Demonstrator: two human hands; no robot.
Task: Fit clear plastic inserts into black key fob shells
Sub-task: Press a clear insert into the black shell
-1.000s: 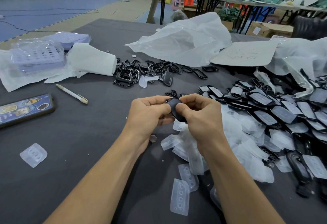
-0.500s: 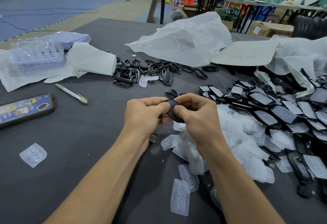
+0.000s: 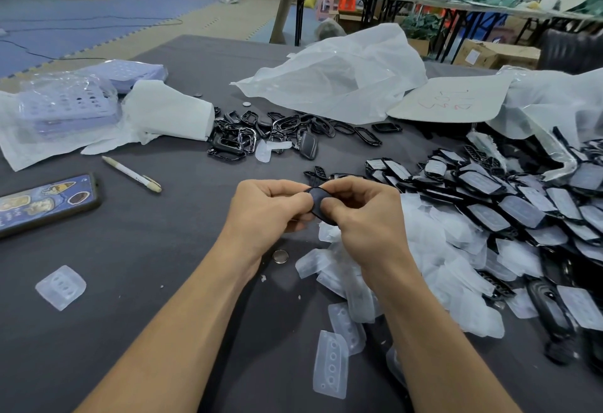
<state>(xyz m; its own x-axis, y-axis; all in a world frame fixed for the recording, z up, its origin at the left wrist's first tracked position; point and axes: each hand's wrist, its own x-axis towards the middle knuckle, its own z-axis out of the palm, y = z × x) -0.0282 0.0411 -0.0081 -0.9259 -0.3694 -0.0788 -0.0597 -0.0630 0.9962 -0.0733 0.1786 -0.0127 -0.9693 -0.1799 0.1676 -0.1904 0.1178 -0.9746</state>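
Observation:
Both hands meet above the dark table, holding one black key fob shell (image 3: 318, 199) between them. My left hand (image 3: 266, 208) pinches its left edge with curled fingers. My right hand (image 3: 363, 213) grips its right side, thumb pressed on the face. Most of the shell is hidden by fingers. A heap of clear plastic inserts (image 3: 430, 249) lies just below and right of the hands. More loose inserts (image 3: 331, 368) lie near my right forearm. Rows of black shells with inserts fitted (image 3: 509, 203) fill the right side.
A pile of black shell frames (image 3: 257, 136) sits behind the hands. A pen (image 3: 132, 173) and phone (image 3: 44, 203) lie left, a lone insert (image 3: 61, 287) at front left, a coin cell (image 3: 280, 256) under the left wrist. Plastic bags (image 3: 339, 76) and cardboard (image 3: 452, 99) cover the back.
Both hands have kept the shell between them and turned it slightly; the fingers shifted a little along its edges. Nothing else on the table moved.

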